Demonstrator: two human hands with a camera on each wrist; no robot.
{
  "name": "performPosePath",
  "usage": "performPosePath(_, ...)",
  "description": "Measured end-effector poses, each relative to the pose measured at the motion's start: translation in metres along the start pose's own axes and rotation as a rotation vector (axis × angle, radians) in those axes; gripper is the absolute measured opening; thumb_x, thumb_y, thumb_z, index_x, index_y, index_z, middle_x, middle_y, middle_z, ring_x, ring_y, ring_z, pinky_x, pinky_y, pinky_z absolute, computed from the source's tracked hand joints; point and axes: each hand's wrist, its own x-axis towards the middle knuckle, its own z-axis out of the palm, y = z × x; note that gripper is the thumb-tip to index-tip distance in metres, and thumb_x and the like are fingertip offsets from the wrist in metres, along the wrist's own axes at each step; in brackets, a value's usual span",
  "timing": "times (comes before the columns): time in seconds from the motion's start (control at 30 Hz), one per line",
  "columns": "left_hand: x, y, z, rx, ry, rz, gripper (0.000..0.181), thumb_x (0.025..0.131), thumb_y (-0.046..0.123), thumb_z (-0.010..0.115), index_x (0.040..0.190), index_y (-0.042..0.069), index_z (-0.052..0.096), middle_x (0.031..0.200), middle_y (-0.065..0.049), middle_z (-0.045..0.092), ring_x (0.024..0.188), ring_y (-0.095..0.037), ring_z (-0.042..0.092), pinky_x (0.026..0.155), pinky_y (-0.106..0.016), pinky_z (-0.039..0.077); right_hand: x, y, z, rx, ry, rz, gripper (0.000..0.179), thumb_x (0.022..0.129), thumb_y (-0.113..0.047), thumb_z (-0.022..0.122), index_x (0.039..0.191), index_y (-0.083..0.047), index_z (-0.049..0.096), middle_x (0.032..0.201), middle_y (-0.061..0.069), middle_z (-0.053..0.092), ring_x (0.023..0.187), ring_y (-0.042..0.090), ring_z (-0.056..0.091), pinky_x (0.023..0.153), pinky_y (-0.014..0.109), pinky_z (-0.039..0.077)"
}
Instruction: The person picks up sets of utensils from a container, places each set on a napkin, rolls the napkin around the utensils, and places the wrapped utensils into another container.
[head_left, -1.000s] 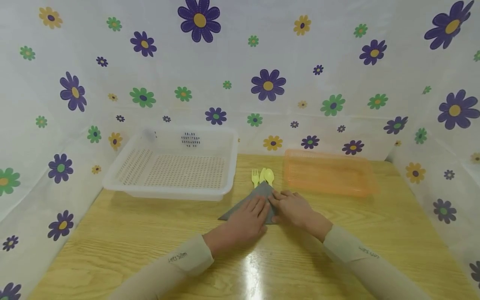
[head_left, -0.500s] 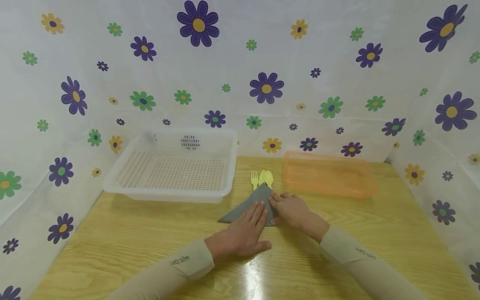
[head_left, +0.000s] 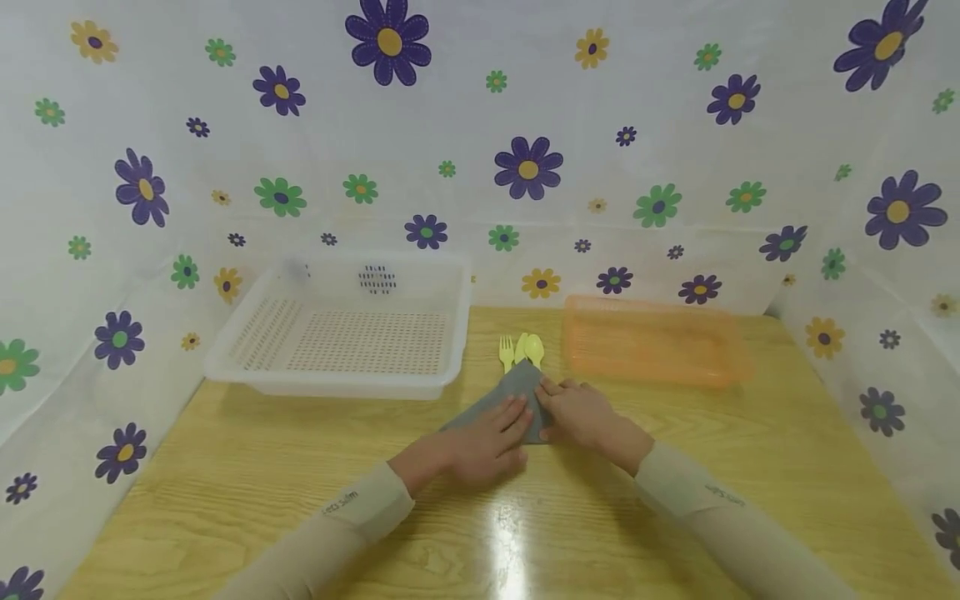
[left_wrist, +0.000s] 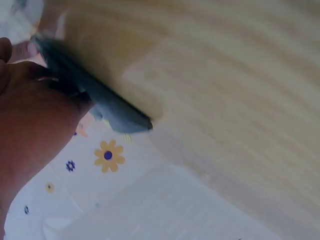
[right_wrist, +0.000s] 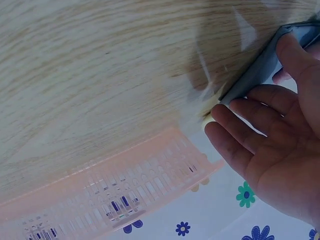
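Note:
A grey napkin (head_left: 521, 380), folded into a triangle, lies on the table with its tip pointing away. Yellow plastic cutlery shows from under that tip: a fork (head_left: 506, 350), a spoon (head_left: 534, 347) and a third piece (head_left: 521, 347) between them; the handles are covered. My left hand (head_left: 483, 446) rests across the napkin's left part, fingers extended and slightly blurred. At the right edge, my right hand (head_left: 581, 413) presses with its fingertips. From the right wrist view, its fingers (right_wrist: 235, 142) are fairly straight and the thumb touches the napkin (right_wrist: 260, 70).
A large white perforated basket (head_left: 337, 388) stands at the back left. The shallow orange basket (head_left: 652, 379) is at the back right, just beyond my right hand. Flower-printed white sheeting (head_left: 420, 167) walls the wooden table (head_left: 615, 533) on the back and both sides.
My left hand has shifted a little left across the napkin, covering its left corner, and its spread thumb has come back in toward the fingers. My right hand keeps its place at the right edge.

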Motion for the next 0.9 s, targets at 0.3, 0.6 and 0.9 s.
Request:
performPosePath(0.3, 0.01, 0.003, -0.006, 0.156, 0.305, -0.143, 0.037, 0.101, 0.029, 0.055, 0.13, 0.007, 0.052, 0.137, -0.026, 0.048, 0.119, -0.04, 0.054, 0.092, -0.049, 0.05, 0.002, -0.001, -0.003, -0.021, 0.005, 0.008, 0.07, 0.09, -0.039, 0.072, 0.143, 0.001, 0.05, 0.15, 0.019, 0.046, 0.124, 0.04, 0.053, 0.094, 0.051, 0.05)
performPosePath(0.6, 0.01, 0.011, -0.01, 0.272, 0.297, -0.181, 0.037, 0.099, 0.031, 0.06, 0.128, 0.007, 0.055, 0.121, -0.014, 0.059, 0.107, -0.03, 0.059, 0.086, -0.042, 0.053, 0.005, -0.001, -0.002, 0.04, 0.015, -0.02, 0.073, 0.087, -0.032, 0.076, 0.149, -0.011, 0.044, 0.145, 0.026, 0.045, 0.121, 0.044, 0.055, 0.091, 0.052, 0.051)
performPosePath(0.9, 0.0, 0.011, -0.01, 0.342, 0.264, -0.139, 0.049, 0.101, 0.029, 0.057, 0.141, 0.003, 0.047, 0.133, -0.016, 0.053, 0.111, -0.027, 0.058, 0.077, -0.036, 0.056, 0.017, -0.014, -0.016, -0.108, -0.02, -0.06, 0.084, 0.079, -0.031, 0.085, 0.151, -0.021, 0.044, 0.13, 0.027, 0.053, 0.108, 0.039, 0.061, 0.083, 0.045, 0.055)
